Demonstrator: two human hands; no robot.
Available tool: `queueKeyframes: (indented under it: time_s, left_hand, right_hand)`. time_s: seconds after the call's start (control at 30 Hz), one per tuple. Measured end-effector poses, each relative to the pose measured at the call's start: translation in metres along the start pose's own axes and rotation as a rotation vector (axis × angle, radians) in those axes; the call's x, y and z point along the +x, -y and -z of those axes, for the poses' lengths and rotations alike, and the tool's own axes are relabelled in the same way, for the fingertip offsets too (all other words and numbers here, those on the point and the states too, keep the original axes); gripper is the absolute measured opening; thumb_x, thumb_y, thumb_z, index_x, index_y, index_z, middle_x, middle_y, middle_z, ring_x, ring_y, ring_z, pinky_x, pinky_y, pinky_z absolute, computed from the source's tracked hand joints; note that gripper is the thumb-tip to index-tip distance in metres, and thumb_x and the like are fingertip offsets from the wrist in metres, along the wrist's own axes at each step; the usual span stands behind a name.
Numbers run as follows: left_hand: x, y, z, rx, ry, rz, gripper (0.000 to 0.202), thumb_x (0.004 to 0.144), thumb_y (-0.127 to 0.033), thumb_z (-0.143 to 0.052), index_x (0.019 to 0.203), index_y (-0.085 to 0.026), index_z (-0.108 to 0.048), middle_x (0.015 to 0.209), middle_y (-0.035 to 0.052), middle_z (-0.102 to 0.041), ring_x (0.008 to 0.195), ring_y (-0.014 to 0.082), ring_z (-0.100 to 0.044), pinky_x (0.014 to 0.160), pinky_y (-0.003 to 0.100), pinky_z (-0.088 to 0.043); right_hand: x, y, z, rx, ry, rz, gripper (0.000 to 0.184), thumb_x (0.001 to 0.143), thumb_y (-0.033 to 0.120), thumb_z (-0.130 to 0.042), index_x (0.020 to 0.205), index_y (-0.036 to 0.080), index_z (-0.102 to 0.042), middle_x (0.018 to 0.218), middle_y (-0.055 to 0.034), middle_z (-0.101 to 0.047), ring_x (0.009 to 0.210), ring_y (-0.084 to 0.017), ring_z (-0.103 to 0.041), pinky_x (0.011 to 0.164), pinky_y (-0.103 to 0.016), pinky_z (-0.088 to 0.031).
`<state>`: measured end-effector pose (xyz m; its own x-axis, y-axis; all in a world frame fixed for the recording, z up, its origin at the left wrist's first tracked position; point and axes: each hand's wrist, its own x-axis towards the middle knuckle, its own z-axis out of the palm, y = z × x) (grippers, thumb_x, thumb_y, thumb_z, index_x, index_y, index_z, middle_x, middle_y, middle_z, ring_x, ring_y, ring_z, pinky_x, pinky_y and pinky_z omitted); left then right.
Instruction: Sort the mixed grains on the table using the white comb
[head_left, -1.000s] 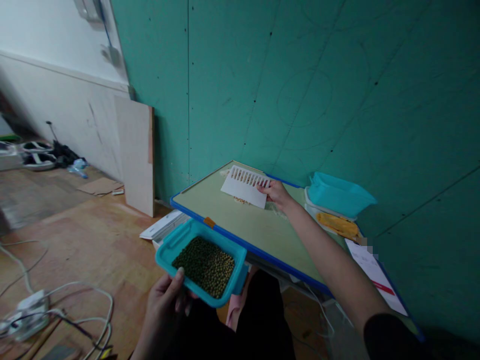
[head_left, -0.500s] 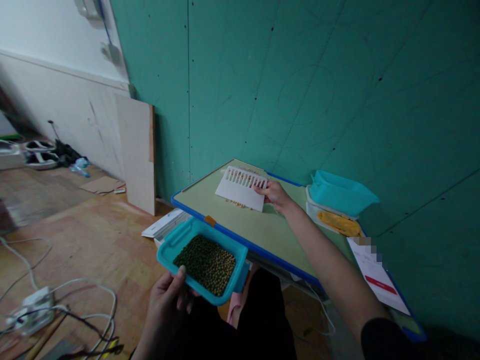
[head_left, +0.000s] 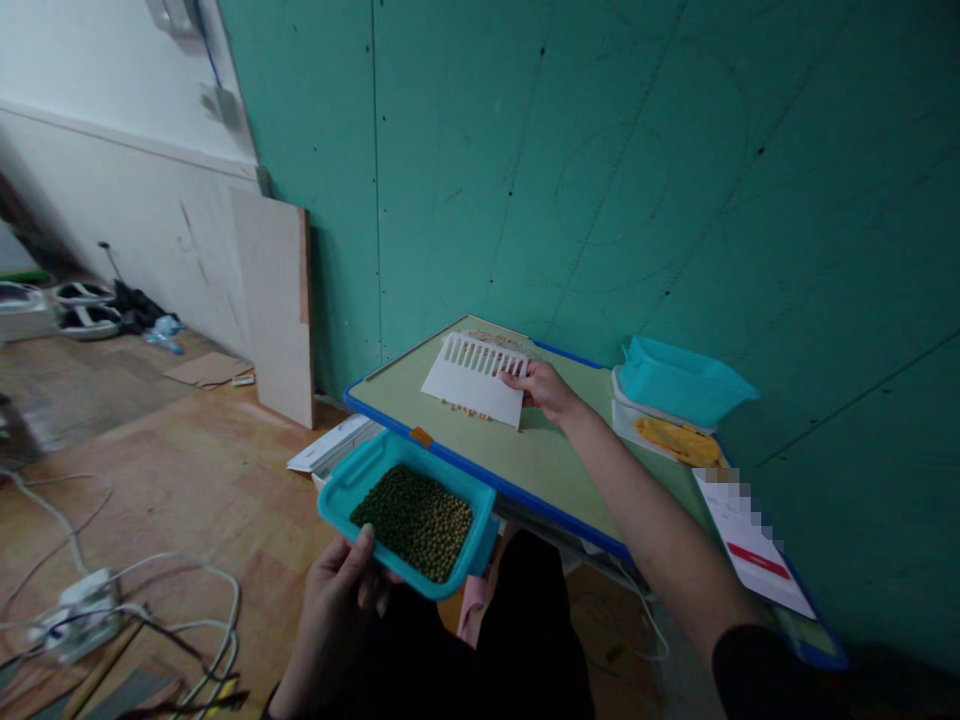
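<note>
My left hand grips the near edge of a turquoise plastic tray, thumb over the rim. Inside it lie green and tan beans. The tray is held at the front edge of a small table. My right hand pinches the right end of a white slotted scraper, its row of slots toward the wall. Pale yellowish bits lie on the tabletop along the scraper's near edge, and more crumbs show behind it.
A turquoise bin stands at the table's right rear, beside a yellow cloth-like item. A printed sheet lies at the right end. A green wall rises behind. Cables and a power strip lie on the floor.
The scraper in my right hand has shifted slightly to the left across the tabletop. My left hand and the tray stay almost in place.
</note>
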<state>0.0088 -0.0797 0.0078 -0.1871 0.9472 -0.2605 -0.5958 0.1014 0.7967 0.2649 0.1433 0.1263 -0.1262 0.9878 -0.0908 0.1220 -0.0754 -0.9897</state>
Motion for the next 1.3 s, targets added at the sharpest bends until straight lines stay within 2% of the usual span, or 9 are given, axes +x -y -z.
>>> queueKeyframes:
  time_s: [0.2, 0.73, 0.9, 1.07, 1.3]
  left_hand:
    - [0.0, 0.0, 0.001, 0.035, 0.028, 0.0, 0.049, 0.074, -0.056, -0.084, 0.058, -0.019, -0.055, 0.041, -0.0048, -0.052, 0.039, 0.0094, -0.05, 0.042, 0.019, -0.042]
    - [0.006, 0.006, 0.008, 0.02, 0.037, -0.013, 0.049, 0.071, -0.056, -0.087, 0.059, -0.019, -0.058, 0.043, -0.004, -0.056, 0.037, 0.0091, -0.049, 0.04, 0.019, -0.04]
    - [0.007, 0.008, 0.008, 0.016, 0.026, -0.013, 0.049, 0.073, -0.055, -0.086, 0.057, -0.019, -0.057, 0.043, -0.0034, -0.056, 0.038, 0.0093, -0.051, 0.041, 0.019, -0.041]
    - [0.005, 0.005, 0.004, 0.025, 0.024, -0.025, 0.051, 0.069, -0.057, -0.087, 0.054, -0.019, -0.056, 0.038, -0.0067, -0.045, 0.035, 0.0092, -0.047, 0.039, 0.02, -0.039]
    - [0.001, -0.002, 0.002, 0.053, 0.033, 0.004, 0.051, 0.07, -0.059, -0.086, 0.056, -0.019, -0.057, 0.041, -0.0044, -0.052, 0.036, 0.0084, -0.046, 0.041, 0.02, -0.041]
  right_hand:
    - [-0.005, 0.003, -0.005, 0.022, 0.029, -0.022, 0.016, 0.073, 0.024, -0.083, 0.081, 0.016, -0.073, 0.076, -0.0031, -0.075, 0.064, -0.016, -0.065, 0.061, -0.029, -0.054]
    - [-0.009, -0.004, -0.002, 0.046, 0.1, -0.046, 0.029, 0.065, 0.032, -0.09, 0.084, 0.018, -0.075, 0.081, -0.004, -0.078, 0.067, -0.017, -0.068, 0.062, -0.028, -0.056]
    - [-0.012, -0.003, -0.004, 0.057, 0.104, -0.047, 0.029, 0.062, 0.031, -0.091, 0.083, 0.018, -0.076, 0.082, -0.0052, -0.078, 0.067, -0.017, -0.068, 0.059, -0.028, -0.056]
    - [-0.015, -0.004, -0.006, 0.04, 0.127, -0.055, 0.028, 0.065, 0.031, -0.089, 0.085, 0.016, -0.076, 0.084, -0.0067, -0.078, 0.07, -0.019, -0.069, 0.061, -0.029, -0.057]
    - [-0.017, -0.006, -0.009, 0.029, 0.135, -0.052, 0.029, 0.066, 0.031, -0.088, 0.087, 0.016, -0.076, 0.084, -0.0066, -0.078, 0.07, -0.019, -0.069, 0.06, -0.029, -0.057]
